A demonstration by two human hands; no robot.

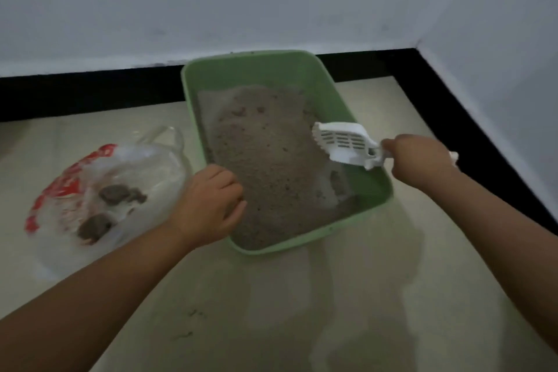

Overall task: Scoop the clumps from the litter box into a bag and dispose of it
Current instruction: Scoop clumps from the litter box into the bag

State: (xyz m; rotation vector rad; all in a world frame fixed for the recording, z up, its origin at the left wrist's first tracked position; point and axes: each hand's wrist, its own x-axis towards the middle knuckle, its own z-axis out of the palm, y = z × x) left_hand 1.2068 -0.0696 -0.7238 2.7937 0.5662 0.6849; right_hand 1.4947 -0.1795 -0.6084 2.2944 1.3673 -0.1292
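A green litter box (302,68) filled with grey-brown litter (265,160) lies on the floor near the wall. My left hand (208,205) grips its near left rim, fingers curled over the edge. My right hand (418,160) holds the handle of a white slotted scoop (344,142), which hovers over the box's right side and looks empty. To the left lies an open clear plastic bag (99,190) with red print, holding a few dark clumps (120,195).
Pale tiled floor (271,311) spreads in front of me, with a few spilled grains (193,314) on it. A black skirting strip (90,93) runs along the white walls, which meet in a corner at the right rear.
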